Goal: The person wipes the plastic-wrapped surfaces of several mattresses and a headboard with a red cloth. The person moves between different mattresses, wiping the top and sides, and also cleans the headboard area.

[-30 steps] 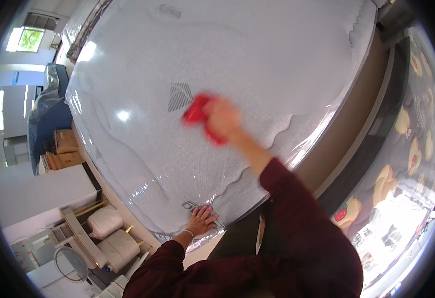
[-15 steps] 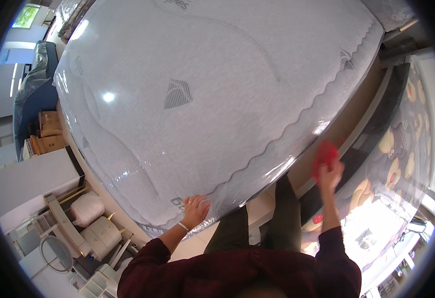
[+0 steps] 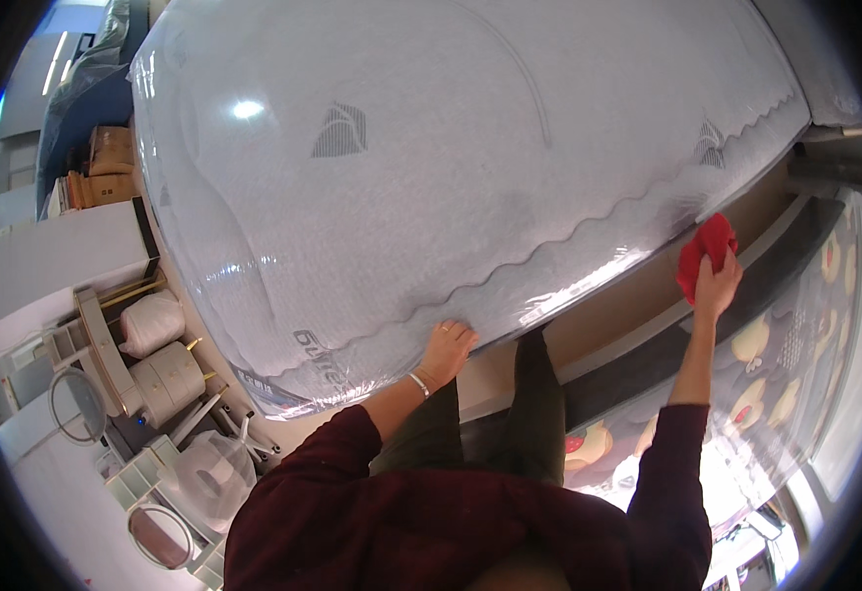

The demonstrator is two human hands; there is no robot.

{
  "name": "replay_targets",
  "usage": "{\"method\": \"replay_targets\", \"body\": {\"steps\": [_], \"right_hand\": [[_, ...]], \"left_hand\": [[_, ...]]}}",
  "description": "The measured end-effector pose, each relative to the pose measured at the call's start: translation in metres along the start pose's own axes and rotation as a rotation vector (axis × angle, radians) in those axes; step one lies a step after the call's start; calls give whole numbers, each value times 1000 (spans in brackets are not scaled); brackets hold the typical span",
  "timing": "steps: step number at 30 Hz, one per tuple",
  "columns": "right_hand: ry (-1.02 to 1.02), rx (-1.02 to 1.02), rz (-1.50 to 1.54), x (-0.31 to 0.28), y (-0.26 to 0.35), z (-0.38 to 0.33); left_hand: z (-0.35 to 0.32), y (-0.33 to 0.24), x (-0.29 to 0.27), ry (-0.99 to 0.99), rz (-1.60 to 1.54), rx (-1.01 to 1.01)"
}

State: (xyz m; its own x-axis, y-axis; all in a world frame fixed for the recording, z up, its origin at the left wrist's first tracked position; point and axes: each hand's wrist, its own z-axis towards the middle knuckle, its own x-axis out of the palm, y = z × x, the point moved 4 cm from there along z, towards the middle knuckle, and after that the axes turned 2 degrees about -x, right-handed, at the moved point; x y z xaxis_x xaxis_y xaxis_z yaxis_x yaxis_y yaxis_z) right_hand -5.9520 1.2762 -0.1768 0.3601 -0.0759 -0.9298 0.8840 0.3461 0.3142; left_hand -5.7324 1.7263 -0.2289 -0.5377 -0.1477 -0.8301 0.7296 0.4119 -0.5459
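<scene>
A large light-grey mattress (image 3: 421, 207) in clear plastic wrap fills the middle and far part of the view, with a wavy seam along its near side. At its near edge my left hand (image 3: 449, 347) lies on the plastic, fingers stretched over the rim and holding nothing. To the right, my right hand (image 3: 717, 286) grips a crumpled red cloth (image 3: 705, 254), held out over the gap beside the mattress's right edge. Part of the cloth is hidden by the fingers.
On my right stands a patterned mattress (image 3: 746, 345) under plastic, with a dark curved border (image 3: 638, 364). A round mirror (image 3: 160, 537), a beige drawer unit (image 3: 167, 379) and a pink wrapped bundle (image 3: 151, 323) are at left. Brown boxes (image 3: 111, 187) sit beyond them.
My right hand has moved the red cloth farther out and to the right. My left hand has slid right along the mattress edge. The whole view has shifted.
</scene>
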Motion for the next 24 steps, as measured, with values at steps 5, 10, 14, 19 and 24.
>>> {"method": "replay_targets", "body": {"steps": [5,10,14,19,24], "right_hand": [[-103,-198,113,-1,70,-16],[573,-778,543,75,332,-129],[519,-766,473,122,373,-106],[67,-272,-4,99,128,111],[68,210,-242,29,-97,90]], "left_hand": [[70,14,-63,-219,16,-313],[129,80,-113,-918,-31,-532],[151,90,-125,-866,-72,-548],[177,75,-110,-640,255,-310],[221,35,-73,-565,223,-196]]}}
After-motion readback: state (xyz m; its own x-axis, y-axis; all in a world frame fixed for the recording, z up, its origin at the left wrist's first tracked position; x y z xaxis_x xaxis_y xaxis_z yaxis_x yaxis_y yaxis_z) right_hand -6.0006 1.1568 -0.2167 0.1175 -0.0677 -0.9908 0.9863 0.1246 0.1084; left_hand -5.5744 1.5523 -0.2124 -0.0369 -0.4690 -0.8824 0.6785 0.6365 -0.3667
